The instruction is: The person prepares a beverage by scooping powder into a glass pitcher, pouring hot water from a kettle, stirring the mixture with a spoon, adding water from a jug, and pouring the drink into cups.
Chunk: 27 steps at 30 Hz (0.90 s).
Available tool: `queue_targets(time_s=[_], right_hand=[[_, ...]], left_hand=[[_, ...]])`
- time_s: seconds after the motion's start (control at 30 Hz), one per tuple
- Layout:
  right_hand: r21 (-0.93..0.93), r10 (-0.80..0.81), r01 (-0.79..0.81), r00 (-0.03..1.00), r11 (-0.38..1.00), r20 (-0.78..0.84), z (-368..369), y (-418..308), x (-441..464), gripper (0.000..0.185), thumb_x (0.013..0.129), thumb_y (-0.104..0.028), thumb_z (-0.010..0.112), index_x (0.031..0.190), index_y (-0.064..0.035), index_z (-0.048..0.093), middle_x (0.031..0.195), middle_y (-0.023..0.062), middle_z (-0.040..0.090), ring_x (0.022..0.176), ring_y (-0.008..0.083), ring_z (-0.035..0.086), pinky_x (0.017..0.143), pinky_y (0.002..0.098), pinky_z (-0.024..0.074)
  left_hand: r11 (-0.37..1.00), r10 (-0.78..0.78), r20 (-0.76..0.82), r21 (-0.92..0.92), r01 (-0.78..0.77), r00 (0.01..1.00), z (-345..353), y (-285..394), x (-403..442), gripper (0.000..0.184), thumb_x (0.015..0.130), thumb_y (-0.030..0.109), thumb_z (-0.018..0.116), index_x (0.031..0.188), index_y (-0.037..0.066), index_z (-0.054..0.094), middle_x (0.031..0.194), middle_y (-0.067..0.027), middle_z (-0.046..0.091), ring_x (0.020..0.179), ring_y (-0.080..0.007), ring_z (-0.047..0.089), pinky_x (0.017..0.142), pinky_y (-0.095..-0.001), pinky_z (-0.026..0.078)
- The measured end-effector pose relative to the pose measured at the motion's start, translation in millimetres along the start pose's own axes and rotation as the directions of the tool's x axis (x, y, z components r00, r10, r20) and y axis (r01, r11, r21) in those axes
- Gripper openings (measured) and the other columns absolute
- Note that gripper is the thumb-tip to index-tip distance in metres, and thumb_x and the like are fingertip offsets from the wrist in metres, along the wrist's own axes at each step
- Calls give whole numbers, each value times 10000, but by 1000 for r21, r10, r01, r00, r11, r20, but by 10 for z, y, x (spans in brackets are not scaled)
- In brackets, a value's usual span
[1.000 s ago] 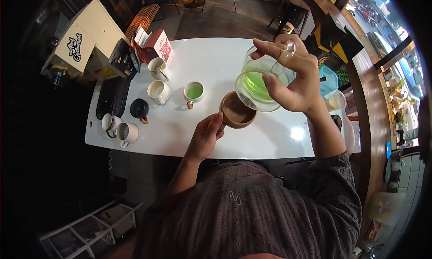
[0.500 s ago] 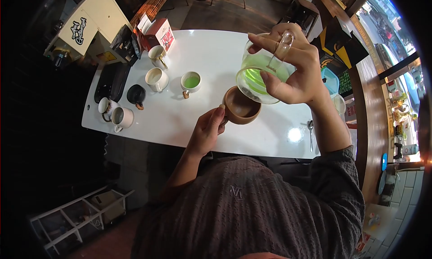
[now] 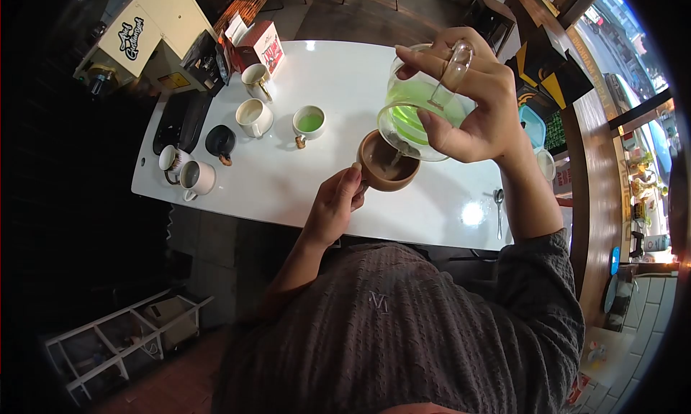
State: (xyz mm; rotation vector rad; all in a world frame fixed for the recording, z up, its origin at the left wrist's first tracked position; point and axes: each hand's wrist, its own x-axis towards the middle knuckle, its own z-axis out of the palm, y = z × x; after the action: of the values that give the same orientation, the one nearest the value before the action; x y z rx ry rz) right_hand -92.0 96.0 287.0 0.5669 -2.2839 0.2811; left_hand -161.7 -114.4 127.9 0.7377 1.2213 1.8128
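In the head view, my left hand point(image 3: 335, 204) is closed on the side of a brown cup point(image 3: 389, 178), holding it tilted towards the right. My right hand point(image 3: 482, 108) grips a clear glass pitcher point(image 3: 409, 115) by its handle. Bright green liquid shows inside the tipped pitcher. Its rim hangs right over the brown cup, and a thin stream runs from it into the cup. To the left, a white cup point(image 3: 318, 130) with a brown handle holds green liquid. My fingers hide part of the pitcher's handle.
White mugs point(image 3: 253, 119) and a small black cup point(image 3: 220, 140) stand on the left of the white table point(image 3: 288, 191). Behind them is a red and white box point(image 3: 260, 46). A spoon point(image 3: 499, 214) lies at the right, near a white container point(image 3: 545, 164).
The pitcher has tipped further, and a stream now falls into the brown cup. My left hand keeps its hold in nearly the same place. The view has shifted slightly.
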Motion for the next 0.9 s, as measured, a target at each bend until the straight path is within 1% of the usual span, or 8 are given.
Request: queue_targets(time_s=[0.07,0.13,0.4,0.47,0.5,0.63,0.77,0.9], right_hand=[[-1,5,-5,1000,1000,0,7,-20,11,521,611,-207,611,1034,91,664,790,122,689,829,258,525,801,354,455],[-28,5,-6,999,1000,-33,18,-29,17,484,601,-275,645,956,49,702,784,101,701,753,241,622,839,357,463],[-30,19,-21,999,999,-38,99,-119,69,477,599,-264,657,960,44,704,776,89,699,804,248,593,812,352,476],[-35,25,-27,999,999,-46,123,-153,103,480,600,-260,659,968,44,702,776,88,699,807,251,586,804,350,479],[-41,27,-29,999,999,-41,134,-177,123,484,599,-254,659,979,43,700,776,88,699,804,254,582,795,347,483],[-33,39,-41,998,999,-46,210,-236,196,493,596,-239,659,1000,41,696,778,90,698,797,257,574,785,345,486],[-31,66,-67,998,997,-24,303,-314,254,489,593,-230,655,1002,37,697,776,85,702,803,255,575,819,354,470],[-36,69,-69,997,997,-23,448,-392,299,486,594,-226,653,1001,35,698,774,85,705,804,257,582,820,355,469]], left_hand=[[996,-19,-21,-88,17,1000,23,-3,-16,365,1012,342,409,782,65,468,666,56,335,581,-42,271,522,-201,255],[997,-26,-28,-77,24,999,34,7,-31,367,1012,342,407,773,68,459,662,56,331,578,-43,269,520,-203,253],[998,-32,21,-55,33,999,-109,38,-66,377,1017,341,395,740,86,415,649,59,304,567,-46,248,509,-215,234],[999,-24,45,49,22,999,-190,27,-80,432,1011,408,354,832,35,478,678,14,394,556,-64,304,502,-215,257],[999,-20,48,49,18,999,-216,32,-91,432,1011,408,354,832,35,478,678,14,394,556,-64,304,502,-215,257],[997,-11,59,77,7,998,-307,92,-122,436,1018,389,333,803,34,465,643,14,380,539,-67,301,499,-223,251],[994,-3,58,111,-3,998,-432,134,-189,424,1024,350,315,774,35,449,616,13,370,531,-71,296,499,-230,253],[995,-5,48,95,0,999,-584,156,-282,422,1025,337,310,753,39,434,604,13,363,528,-72,292,501,-235,255]])
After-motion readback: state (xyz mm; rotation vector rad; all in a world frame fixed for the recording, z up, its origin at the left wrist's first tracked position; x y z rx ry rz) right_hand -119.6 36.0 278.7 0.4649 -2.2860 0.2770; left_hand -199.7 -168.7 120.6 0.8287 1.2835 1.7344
